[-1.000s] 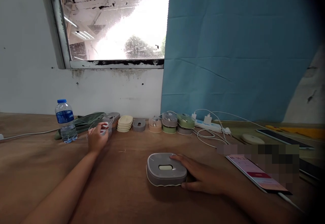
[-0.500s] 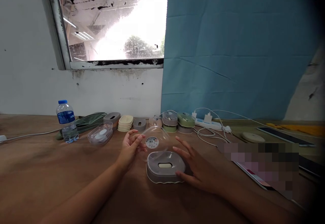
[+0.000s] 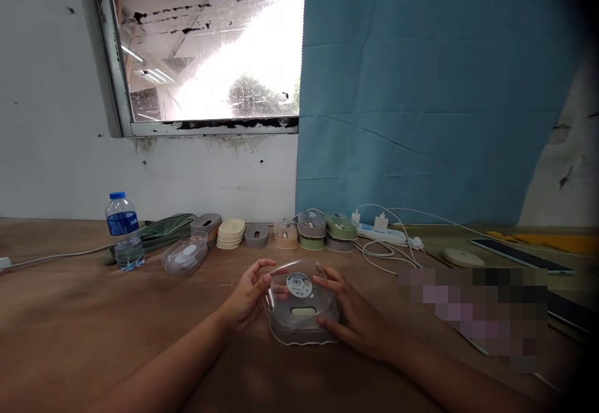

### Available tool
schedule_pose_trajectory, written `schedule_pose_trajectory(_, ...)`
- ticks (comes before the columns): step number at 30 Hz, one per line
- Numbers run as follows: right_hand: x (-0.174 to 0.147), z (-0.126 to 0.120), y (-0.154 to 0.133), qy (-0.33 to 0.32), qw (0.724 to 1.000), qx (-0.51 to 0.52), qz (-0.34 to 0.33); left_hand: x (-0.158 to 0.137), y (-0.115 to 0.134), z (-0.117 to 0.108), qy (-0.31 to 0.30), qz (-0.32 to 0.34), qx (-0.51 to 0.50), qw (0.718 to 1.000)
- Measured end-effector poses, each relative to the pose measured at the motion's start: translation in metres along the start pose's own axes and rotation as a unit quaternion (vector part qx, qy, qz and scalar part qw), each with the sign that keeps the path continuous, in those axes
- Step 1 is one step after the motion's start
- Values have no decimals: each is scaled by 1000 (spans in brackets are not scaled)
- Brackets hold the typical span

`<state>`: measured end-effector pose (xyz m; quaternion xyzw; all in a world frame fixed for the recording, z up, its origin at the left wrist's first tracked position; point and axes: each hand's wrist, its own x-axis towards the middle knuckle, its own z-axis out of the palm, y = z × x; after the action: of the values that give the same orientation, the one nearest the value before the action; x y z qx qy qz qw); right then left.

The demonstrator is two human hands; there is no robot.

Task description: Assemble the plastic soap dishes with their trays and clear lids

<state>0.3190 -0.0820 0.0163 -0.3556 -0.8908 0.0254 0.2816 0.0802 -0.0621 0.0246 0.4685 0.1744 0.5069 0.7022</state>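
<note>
A clear plastic lid with a round printed sticker is tilted over a grey oval box in front of me. The box has a slot in its top, and something cream-coloured shows through it. At the lid's left edge, my left hand grips it between thumb and fingers. My right hand has its fingers on the lid's right side, the thumb low by the box. Whether the lid's rim touches the box all round cannot be told.
A water bottle, a green pouch and a clear container stand at left. Along the wall are cream lids in a stack and several similar boxes. A power strip, cables and phones lie at right.
The clear lid has come down and right, from behind the grey box to over it. My right hand has closed in from beside the box onto the lid.
</note>
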Motion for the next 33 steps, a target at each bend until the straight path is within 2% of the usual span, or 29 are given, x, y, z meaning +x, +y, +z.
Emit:
schedule_pose_trajectory(3, -1, 2, 6, -4, 999, 34, 39, 1, -1, -6, -40, 16, 6, 999)
schedule_pose_trajectory(8, -2, -1, 12, 6, 994, 68, 80, 5, -2, -20, -1, 34, 112, 993)
schedule_pose_trajectory(11, -2, -4, 11, 2, 993, 86, 86, 6, -3, -24, -25, 46, 153, 987)
schedule_pose_trajectory(17, -4, -10, 11, -43, 985, 132, 98, 4, -6, -22, -57, 13, 191, 980)
schedule_pose_trajectory(25, 0, -35, 4, -154, 973, 147, 84, 5, -1, -36, -119, -11, 258, 959)
schedule_pose_trajectory(29, 0, -34, 4, -173, 971, 138, 95, 5, 2, -39, -129, -31, 261, 956)
schedule_pose_trajectory(33, -2, -28, 9, -162, 973, 138, 89, 5, 3, -41, -140, -47, 255, 956)
